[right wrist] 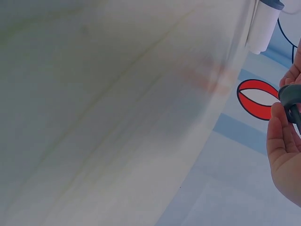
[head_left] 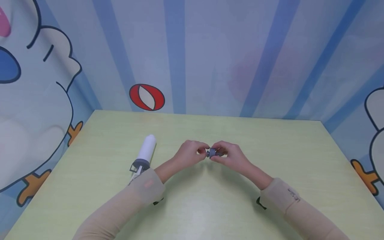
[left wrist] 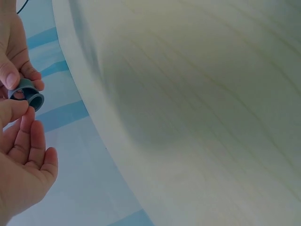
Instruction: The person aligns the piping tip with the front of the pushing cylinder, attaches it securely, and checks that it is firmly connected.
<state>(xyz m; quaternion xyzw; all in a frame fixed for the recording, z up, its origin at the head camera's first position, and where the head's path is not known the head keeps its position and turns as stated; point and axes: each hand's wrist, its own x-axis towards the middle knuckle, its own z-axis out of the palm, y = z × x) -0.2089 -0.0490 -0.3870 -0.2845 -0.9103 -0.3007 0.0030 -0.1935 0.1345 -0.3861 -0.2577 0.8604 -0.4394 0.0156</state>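
Observation:
Both hands meet over the middle of the table around a small grey plastic fitting (head_left: pixel 212 152). My left hand (head_left: pixel 190 153) pinches its left end between thumb and fingertip. From the other side, my right hand (head_left: pixel 231 155) holds the wider collar part between thumb and fingers. In the left wrist view, the fitting (left wrist: pixel 33 98) shows a round hollow opening, with the left hand (left wrist: pixel 26 174) below it. At the right wrist view's edge the fitting (right wrist: pixel 290 99) is partly cut off, and a thin stem shows beneath the collar.
A white tube (head_left: pixel 147 148) with a grey end cap and a handle lies on the table (head_left: pixel 210 210), left of the hands. The left sleeve partly covers its handle. Behind the table stands a blue striped wall (head_left: pixel 207 60) with cartoon prints.

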